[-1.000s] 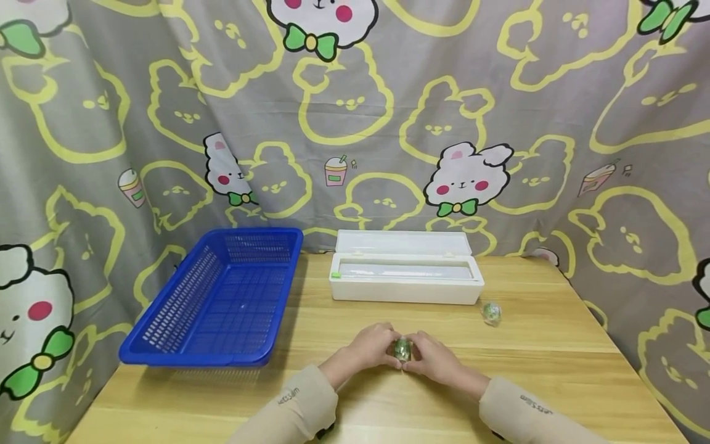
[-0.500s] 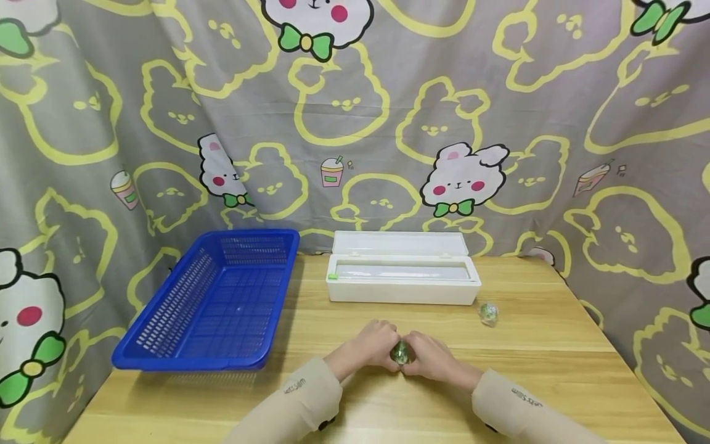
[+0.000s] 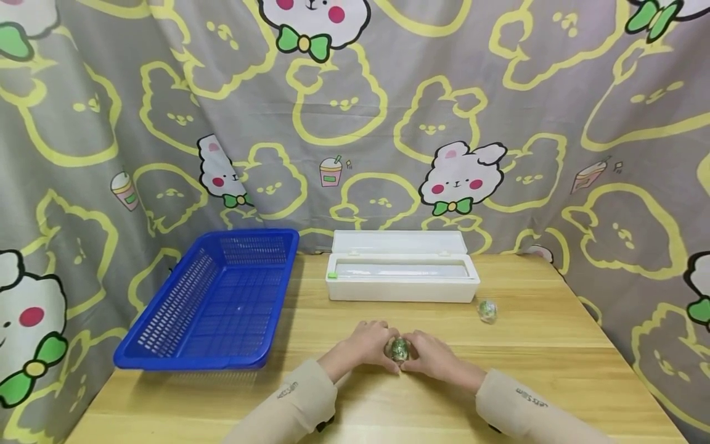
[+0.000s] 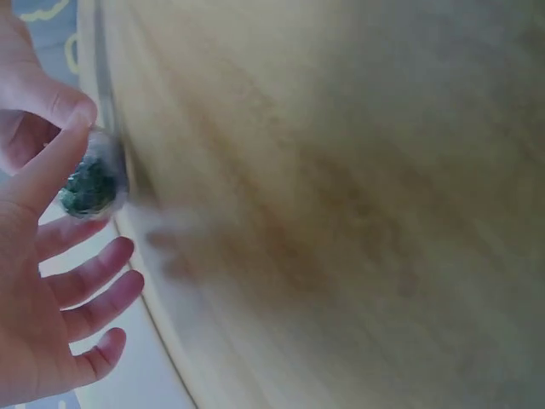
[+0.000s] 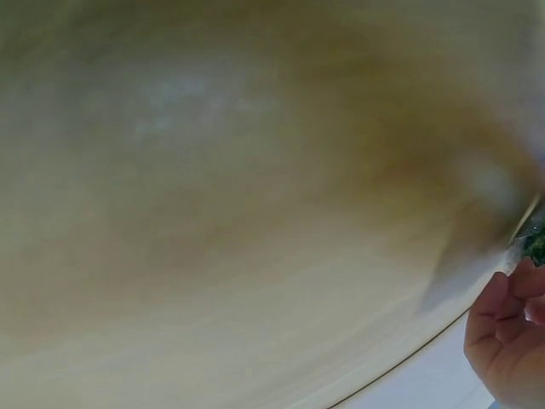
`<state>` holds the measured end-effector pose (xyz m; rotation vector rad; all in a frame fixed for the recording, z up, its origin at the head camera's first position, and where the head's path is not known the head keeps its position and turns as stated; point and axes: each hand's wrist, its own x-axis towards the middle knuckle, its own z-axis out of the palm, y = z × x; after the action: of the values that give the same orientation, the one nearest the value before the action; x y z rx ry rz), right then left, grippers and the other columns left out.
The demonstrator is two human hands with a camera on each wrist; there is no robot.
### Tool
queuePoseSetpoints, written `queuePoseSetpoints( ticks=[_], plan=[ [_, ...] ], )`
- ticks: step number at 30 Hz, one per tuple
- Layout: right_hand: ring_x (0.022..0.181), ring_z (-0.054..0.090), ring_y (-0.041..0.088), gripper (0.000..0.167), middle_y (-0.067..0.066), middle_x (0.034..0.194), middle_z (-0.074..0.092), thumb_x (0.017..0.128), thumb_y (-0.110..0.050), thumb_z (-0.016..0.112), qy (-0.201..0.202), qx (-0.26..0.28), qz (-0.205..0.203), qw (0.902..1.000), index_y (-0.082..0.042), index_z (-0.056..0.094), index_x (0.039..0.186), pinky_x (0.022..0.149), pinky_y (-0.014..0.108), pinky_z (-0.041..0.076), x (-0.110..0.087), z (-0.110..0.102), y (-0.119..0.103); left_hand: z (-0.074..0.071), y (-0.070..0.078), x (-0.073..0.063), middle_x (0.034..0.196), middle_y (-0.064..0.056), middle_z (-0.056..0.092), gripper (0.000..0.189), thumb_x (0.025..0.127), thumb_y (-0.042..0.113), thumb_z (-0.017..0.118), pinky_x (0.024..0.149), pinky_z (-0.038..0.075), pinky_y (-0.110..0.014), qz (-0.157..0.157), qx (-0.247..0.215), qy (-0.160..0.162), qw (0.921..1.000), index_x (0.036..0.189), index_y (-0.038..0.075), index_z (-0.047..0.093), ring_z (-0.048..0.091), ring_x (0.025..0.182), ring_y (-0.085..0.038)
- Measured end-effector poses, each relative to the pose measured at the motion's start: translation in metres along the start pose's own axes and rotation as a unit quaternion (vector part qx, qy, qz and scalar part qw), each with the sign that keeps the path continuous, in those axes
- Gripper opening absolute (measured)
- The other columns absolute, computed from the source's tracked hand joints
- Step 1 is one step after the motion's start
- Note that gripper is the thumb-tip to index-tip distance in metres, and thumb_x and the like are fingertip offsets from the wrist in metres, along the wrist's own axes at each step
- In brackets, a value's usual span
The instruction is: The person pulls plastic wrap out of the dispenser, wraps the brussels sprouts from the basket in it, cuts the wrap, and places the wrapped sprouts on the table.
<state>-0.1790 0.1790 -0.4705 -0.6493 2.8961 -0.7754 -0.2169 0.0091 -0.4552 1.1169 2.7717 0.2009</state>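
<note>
In the middle front of the head view, a small round green bundle in clear plastic film [image 3: 400,349] sits between my two hands, just above or on the wooden table. My left hand [image 3: 370,342] pinches it from the left by thumb and index finger; the left wrist view shows the other fingers spread apart below the wrapped bundle [image 4: 89,186]. From the other side my right hand [image 3: 435,354] grips it with thumb and fingertips. The right wrist view catches only part of that hand [image 5: 507,345] and the bundle's edge. A second wrapped green bundle [image 3: 487,311] lies at the right.
A blue plastic basket [image 3: 272,308] with slotted walls stands at the left. Behind the hands is a long white box [image 3: 402,292], its lid [image 3: 399,241] raised, with a green tab at its left corner. A patterned curtain [image 3: 355,203] hangs behind the wooden table [image 3: 554,382].
The hands shift slightly around the wrapped bundle, which stays between them while its visible shape varies a little. The view moves slightly. Basket, box and second bundle keep their places.
</note>
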Motion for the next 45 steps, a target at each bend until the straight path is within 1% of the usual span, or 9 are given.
queuePoseSetpoints(
  ticks=[7,13,21,27,30,34,37,41,45],
  plan=[
    [0.083,0.057,0.02,0.062,0.007,0.094,0.061,0.066,-0.025,0.079,-0.007,0.018,-0.006,0.9998,0.001,0.055,0.117,0.072,0.042,0.047,0.0,-0.001,0.002,-0.003,0.0,-0.004,0.097,0.001,0.061,0.071,0.063,0.054,0.074,0.078,0.043,-0.036,-0.009,-0.004,-0.019,0.9998,0.121,0.018,0.057,0.055,0.087,-0.014],
    [0.089,0.058,0.025,0.061,0.011,0.1,0.061,0.068,-0.027,0.078,-0.013,0.031,-0.01,0.9994,0.003,0.055,0.116,0.077,0.045,0.047,-0.001,0.0,0.001,-0.002,-0.001,-0.006,0.099,0.0,0.062,0.074,0.062,0.053,0.075,0.078,0.044,-0.035,-0.01,-0.01,-0.016,0.9998,0.122,0.013,0.056,0.056,0.089,-0.013],
    [0.085,0.057,0.023,0.052,0.009,0.096,0.06,0.069,-0.024,0.077,-0.007,0.025,0.013,0.9996,0.001,0.057,0.109,0.073,0.044,0.047,-0.003,0.001,-0.001,0.002,0.0,-0.004,0.089,0.004,0.062,0.062,0.064,0.048,0.076,0.072,0.043,-0.03,-0.004,0.009,0.003,0.9999,0.116,0.017,0.058,0.055,0.079,-0.01],
    [0.064,0.044,0.011,0.032,-0.002,0.075,0.05,0.068,-0.02,0.077,0.004,-0.003,0.0,1.0,-0.004,0.059,0.089,0.054,0.026,0.039,-0.002,0.002,0.0,0.005,0.005,0.001,0.084,0.006,0.06,0.044,0.067,0.044,0.077,0.068,0.041,-0.026,0.011,0.045,0.021,0.9987,0.1,0.017,0.065,0.052,0.075,-0.007],
    [0.061,0.042,0.008,0.029,-0.004,0.073,0.049,0.068,-0.02,0.077,0.01,-0.029,-0.016,0.9994,-0.006,0.06,0.087,0.051,0.022,0.037,-0.001,0.004,0.001,0.005,0.006,0.003,0.081,0.008,0.059,0.039,0.066,0.046,0.077,0.076,0.041,-0.032,0.012,0.067,0.03,0.9972,0.092,0.018,0.066,0.052,0.075,-0.008],
    [0.062,0.044,0.006,0.03,-0.005,0.075,0.051,0.068,-0.022,0.076,0.01,-0.06,-0.026,0.9978,-0.006,0.061,0.089,0.05,0.022,0.039,-0.001,0.008,0.001,0.007,0.005,0.003,0.08,0.009,0.06,0.037,0.064,0.048,0.076,0.092,0.034,-0.049,0.012,0.08,0.041,0.9959,0.087,0.021,0.067,0.053,0.082,-0.012],
    [0.061,0.045,0.006,0.03,-0.005,0.075,0.052,0.069,-0.024,0.076,0.015,-0.061,-0.023,0.9977,-0.006,0.063,0.09,0.049,0.022,0.039,-0.001,0.008,0.0,0.009,0.002,0.001,0.083,0.009,0.061,0.04,0.062,0.049,0.077,0.097,0.028,-0.057,0.006,0.064,0.047,0.9968,0.09,0.022,0.068,0.054,0.085,-0.014],
    [0.061,0.043,0.007,0.034,-0.004,0.074,0.051,0.068,-0.023,0.077,0.014,-0.045,-0.014,0.9988,-0.005,0.064,0.093,0.05,0.023,0.038,-0.001,0.006,-0.001,0.011,-0.002,-0.002,0.088,0.005,0.06,0.054,0.059,0.05,0.077,0.098,0.025,-0.059,-0.013,0.031,0.044,0.9985,0.105,0.024,0.067,0.054,0.088,-0.016],
    [0.069,0.051,0.013,0.048,0.001,0.081,0.056,0.066,-0.023,0.079,0.001,-0.014,-0.001,0.9999,0.002,0.061,0.104,0.06,0.031,0.046,-0.003,0.005,0.0,0.008,-0.002,-0.005,0.099,0.0,0.06,0.073,0.058,0.053,0.077,0.097,0.027,-0.057,-0.027,0.019,0.025,0.9992,0.122,0.025,0.057,0.054,0.096,-0.019]
  ],
)
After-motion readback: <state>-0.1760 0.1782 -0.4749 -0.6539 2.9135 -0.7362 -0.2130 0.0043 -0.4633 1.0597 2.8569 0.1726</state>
